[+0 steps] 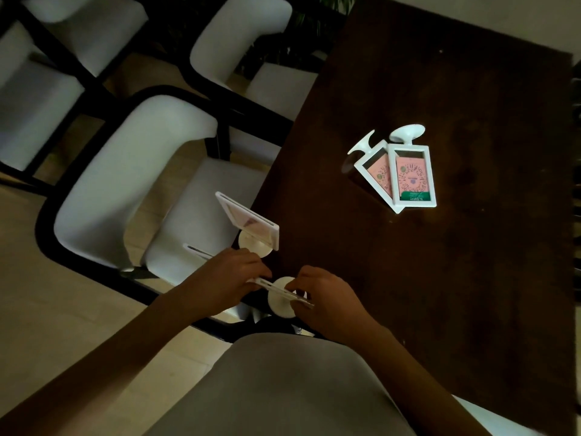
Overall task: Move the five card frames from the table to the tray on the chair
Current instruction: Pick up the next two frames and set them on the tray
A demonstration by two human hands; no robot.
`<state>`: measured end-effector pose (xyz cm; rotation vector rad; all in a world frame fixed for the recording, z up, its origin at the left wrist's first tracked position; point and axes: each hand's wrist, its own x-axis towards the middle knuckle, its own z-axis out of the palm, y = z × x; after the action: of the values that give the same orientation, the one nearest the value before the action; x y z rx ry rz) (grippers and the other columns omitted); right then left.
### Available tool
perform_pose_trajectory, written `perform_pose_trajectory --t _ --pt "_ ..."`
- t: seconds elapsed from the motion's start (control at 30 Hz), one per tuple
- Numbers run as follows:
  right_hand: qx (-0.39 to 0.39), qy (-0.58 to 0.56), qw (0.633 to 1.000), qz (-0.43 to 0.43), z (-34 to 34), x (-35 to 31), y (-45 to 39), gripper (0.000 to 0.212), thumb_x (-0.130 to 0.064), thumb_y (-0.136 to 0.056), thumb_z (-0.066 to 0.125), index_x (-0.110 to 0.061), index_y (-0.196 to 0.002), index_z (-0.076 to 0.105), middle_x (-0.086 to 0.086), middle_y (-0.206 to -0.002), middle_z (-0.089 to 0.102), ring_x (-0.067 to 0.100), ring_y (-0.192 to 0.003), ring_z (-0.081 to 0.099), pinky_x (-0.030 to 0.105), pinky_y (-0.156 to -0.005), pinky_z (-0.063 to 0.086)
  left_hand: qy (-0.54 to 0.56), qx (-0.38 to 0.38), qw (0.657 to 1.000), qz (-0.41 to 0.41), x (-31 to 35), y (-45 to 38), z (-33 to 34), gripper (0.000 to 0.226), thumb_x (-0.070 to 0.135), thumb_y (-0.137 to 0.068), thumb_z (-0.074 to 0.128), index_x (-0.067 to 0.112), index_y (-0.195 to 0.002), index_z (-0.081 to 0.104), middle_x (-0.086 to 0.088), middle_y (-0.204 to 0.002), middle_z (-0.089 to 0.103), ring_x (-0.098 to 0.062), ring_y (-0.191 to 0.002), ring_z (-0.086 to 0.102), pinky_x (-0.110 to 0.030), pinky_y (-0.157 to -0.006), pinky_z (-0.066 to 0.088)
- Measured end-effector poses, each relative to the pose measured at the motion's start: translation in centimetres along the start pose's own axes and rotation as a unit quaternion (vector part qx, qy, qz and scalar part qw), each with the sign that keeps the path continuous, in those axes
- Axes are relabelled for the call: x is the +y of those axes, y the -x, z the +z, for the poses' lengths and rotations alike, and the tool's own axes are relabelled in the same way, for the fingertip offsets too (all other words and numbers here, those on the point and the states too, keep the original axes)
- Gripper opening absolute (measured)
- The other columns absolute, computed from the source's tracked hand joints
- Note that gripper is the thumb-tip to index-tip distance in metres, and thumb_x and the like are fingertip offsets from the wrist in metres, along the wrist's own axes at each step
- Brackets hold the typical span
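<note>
Dark table [440, 247]; both hands [226, 278] [327, 297] gripping card frame [279, 289].

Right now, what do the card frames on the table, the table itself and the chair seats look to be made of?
Card frames: probably white plastic, smooth with a slight sheen, moulded round bases; the pink printed inserts look like paper.
Table: dark brown, matte, faintly mottled like wood or veneer; I can't tell which.
Chair seat: pale padded upholstery with soft rounded edges, on a black frame of unclear material.

Two white plastic card frames with round bases lie flat and overlapping on the dark wooden table [440, 278] — the top frame [414, 177], the lower frame [374, 166]. Three more white frames stand over the white chair seat [195, 221] — one upright [248, 220], one [198, 250] mostly hidden, one [283, 292] held in both hands.
</note>
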<state>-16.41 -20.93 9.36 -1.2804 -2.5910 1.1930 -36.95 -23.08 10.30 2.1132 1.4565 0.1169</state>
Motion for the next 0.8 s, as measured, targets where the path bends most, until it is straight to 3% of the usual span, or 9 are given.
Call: perform_pose_trajectory --t 0.1,0.17,0.23,0.3,0.4,0.5,0.6,0.8 --pt "0.003 0.014 1.0 -0.008 -0.4 -0.1 0.0 0.03 -0.041 -0.084 0.056 -0.025 -0.109 0.063 -0.004 -0.094 0.056 0.006 -0.081 0.042 0.025 -0.065 0.042 0.081 0.001 0.996 -0.048 -0.2 0.0 -0.9 0.035 0.033 -0.081 0.066 0.026 -0.114 0.061 0.008 -0.115 0.061 -0.003 -0.105 0.05 -0.024 -0.093 0.04" --pt "0.011 0.015 1.0 -0.009 -0.8 -0.2 -0.1 0.036 -0.05 -0.084 0.051 -0.025 -0.107 0.064 -0.005 -0.089 0.056 0.006 -0.081 0.044 0.027 -0.064 0.043 0.1 0.07 0.992 -0.023 0.0 -0.5 -2.5 0.029 0.026 -0.082 0.065 0.025 -0.111 0.062 0.013 -0.108 0.058 0.004 -0.1 0.046 -0.017 -0.088 0.04" --pt "0.019 0.009 1.0 -0.015 -1.1 -0.4 -0.1 0.042 -0.054 -0.084 0.046 -0.025 -0.106 0.065 -0.008 -0.086 0.054 0.006 -0.08 0.045 0.025 -0.064 0.042 0.064 0.137 0.988 0.001 -0.3 -1.4 -4.3 0.027 0.019 -0.084 0.062 0.022 -0.111 0.062 0.008 -0.108 0.06 -0.002 -0.102 0.048 -0.018 -0.086 0.038" --pt "0.032 0.0 0.999 -0.021 -1.5 -0.5 -0.4 0.04 -0.052 -0.087 0.044 -0.025 -0.107 0.065 -0.008 -0.086 0.054 0.006 -0.08 0.046 0.023 -0.062 0.04 0.008 0.163 0.986 0.011 -1.2 -2.5 -5.8 0.032 0.015 -0.083 0.063 0.017 -0.115 0.06 -0.004 -0.113 0.062 -0.016 -0.107 0.052 -0.032 -0.089 0.043" --pt "0.048 0.001 0.999 -0.025 -2.0 -0.3 -0.8 0.035 -0.049 -0.089 0.042 -0.026 -0.1 0.066 -0.006 -0.085 0.056 0.006 -0.078 0.046 0.025 -0.062 0.041 -0.036 0.12 0.992 -0.015 -2.6 -4.3 -6.4 0.04 0.024 -0.085 0.062 0.016 -0.124 0.055 -0.01 -0.126 0.057 -0.026 -0.118 0.047 -0.045 -0.097 0.041" --pt "0.062 0.004 0.998 -0.012 -2.5 0.1 -0.9 0.034 -0.046 -0.09 0.043 -0.022 -0.095 0.067 -0.002 -0.085 0.059 0.009 -0.078 0.05 0.032 -0.064 0.047 -0.054 0.078 0.994 -0.048 -3.5 -5.5 -5.5 0.045 0.044 -0.086 0.054 0.021 -0.125 0.054 -0.006 -0.13 0.055 -0.023 -0.121 0.046 -0.046 -0.101 0.035" --pt "0.081 0.001 0.997 -0.004 -2.8 0.6 -0.7 0.03 -0.042 -0.09 0.047 -0.019 -0.094 0.067 0.001 -0.083 0.06 0.012 -0.077 0.052 0.033 -0.064 0.047 -0.07 0.064 0.993 -0.069 -3.9 -5.9 -4.5 0.044 0.053 -0.084 0.05 0.024 -0.115 0.061 -0.002 -0.121 0.061 -0.021 -0.114 0.05 -0.043 -0.098 0.034" --pt "0.066 0.002 0.998 0.01 -2.8 1.3 -0.6 0.03 -0.04 -0.089 0.046 -0.018 -0.095 0.065 0.001 -0.087 0.061 0.01 -0.076 0.052 0.031 -0.066 0.049 -0.078 0.071 0.991 -0.083 -4.8 -5.7 -4.0 0.04 0.051 -0.087 0.046 0.019 -0.093 0.068 -0.002 -0.101 0.067 -0.021 -0.094 0.056 -0.041 -0.088 0.037"
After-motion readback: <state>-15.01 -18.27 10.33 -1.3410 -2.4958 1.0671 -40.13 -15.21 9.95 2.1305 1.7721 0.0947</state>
